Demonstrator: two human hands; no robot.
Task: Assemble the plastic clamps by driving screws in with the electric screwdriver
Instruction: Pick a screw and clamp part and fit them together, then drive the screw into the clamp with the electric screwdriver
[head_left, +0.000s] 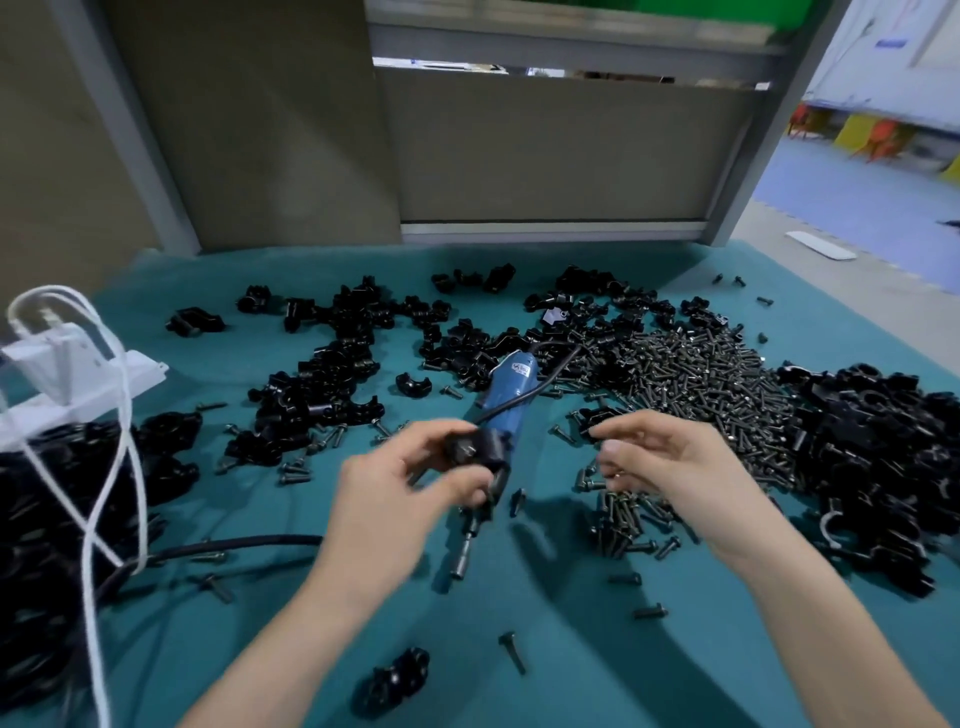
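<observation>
Head view, left hand (387, 483): a black plastic clamp (475, 451) is being gripped between thumb and curled fingers, lifted off the cloth, probably so a screw can be fed in.
Right hand (670, 467): being held just beside the clamp, fingers half curled; whether a screw is being pinched cannot be told.
Electric screwdriver (506, 387): being left lying behind the clamp, within reach for driving.
Screw heap (701, 384): being kept near the right hand for picking.
Surface: a teal cloth (571, 649) is being used, strewn with clamp parts (883, 457).
Room: grey partition panels (545, 156) are closing off the back.

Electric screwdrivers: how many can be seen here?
1. The blue electric screwdriver lies mid-table on the teal cloth, partly behind the left hand holding a clamp; piles could hide another.
</observation>
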